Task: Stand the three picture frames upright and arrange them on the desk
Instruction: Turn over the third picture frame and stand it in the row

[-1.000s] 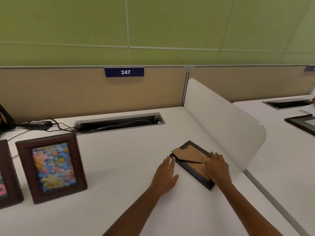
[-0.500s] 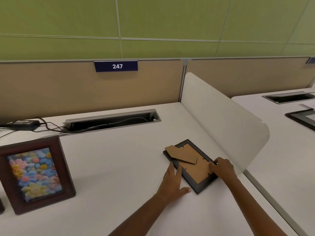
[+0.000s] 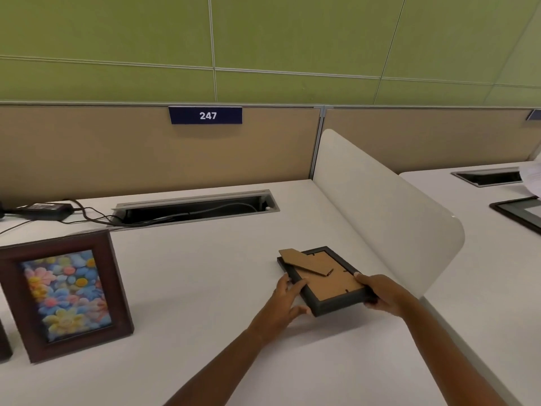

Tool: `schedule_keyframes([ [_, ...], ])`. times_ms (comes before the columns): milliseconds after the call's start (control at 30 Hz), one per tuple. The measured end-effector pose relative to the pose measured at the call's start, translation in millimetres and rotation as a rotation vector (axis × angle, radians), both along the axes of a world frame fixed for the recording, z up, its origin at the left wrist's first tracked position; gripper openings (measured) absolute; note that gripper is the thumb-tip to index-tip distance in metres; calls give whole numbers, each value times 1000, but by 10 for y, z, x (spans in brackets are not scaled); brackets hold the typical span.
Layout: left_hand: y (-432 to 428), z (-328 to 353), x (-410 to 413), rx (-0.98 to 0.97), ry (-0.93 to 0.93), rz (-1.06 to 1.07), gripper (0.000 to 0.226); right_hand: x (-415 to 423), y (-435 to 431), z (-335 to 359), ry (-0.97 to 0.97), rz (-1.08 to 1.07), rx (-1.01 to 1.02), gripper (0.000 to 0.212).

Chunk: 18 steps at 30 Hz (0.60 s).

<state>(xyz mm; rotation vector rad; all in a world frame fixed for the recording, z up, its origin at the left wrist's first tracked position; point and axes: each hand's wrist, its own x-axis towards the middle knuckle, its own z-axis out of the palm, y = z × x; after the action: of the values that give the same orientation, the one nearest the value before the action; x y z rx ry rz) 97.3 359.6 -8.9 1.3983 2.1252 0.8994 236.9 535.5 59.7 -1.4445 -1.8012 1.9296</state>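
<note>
Now holding the black frame (image 3: 325, 281) face down with both hands, near end tipped up off the white counter (image 3: 205, 273), right beside the white divider (image 3: 389, 212). Left hand (image 3: 282, 306) on the left edge, fingers (image 3: 292, 284) curled against it. Right hand (image 3: 383, 294) pinching the right corner. Brown cardboard stand (image 3: 304, 262) sticking out on the back. Standing up already at the far left: a brown flower frame (image 3: 64, 294).
</note>
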Motion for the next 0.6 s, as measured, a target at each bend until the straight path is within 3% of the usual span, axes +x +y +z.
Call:
schedule_keyframes([
  [67, -74, 30, -62, 45, -1, 1, 57, -5, -27, 120, 107, 12, -158, 16],
  [200, -254, 131, -169, 112, 52, 62, 60, -76, -183, 279, 174, 30, -263, 12],
  [400, -500, 397, -350, 391, 362, 319, 33, -249, -500, 456, 301, 56, -368, 11],
  [500, -636, 516, -428, 494, 297, 381, 20, -306, -613, 577, 389, 142, -499, 17],
  [600, -674, 644, -401, 578, 92, 402, 13, -304, -614, 662, 533, 236, -614, 45],
])
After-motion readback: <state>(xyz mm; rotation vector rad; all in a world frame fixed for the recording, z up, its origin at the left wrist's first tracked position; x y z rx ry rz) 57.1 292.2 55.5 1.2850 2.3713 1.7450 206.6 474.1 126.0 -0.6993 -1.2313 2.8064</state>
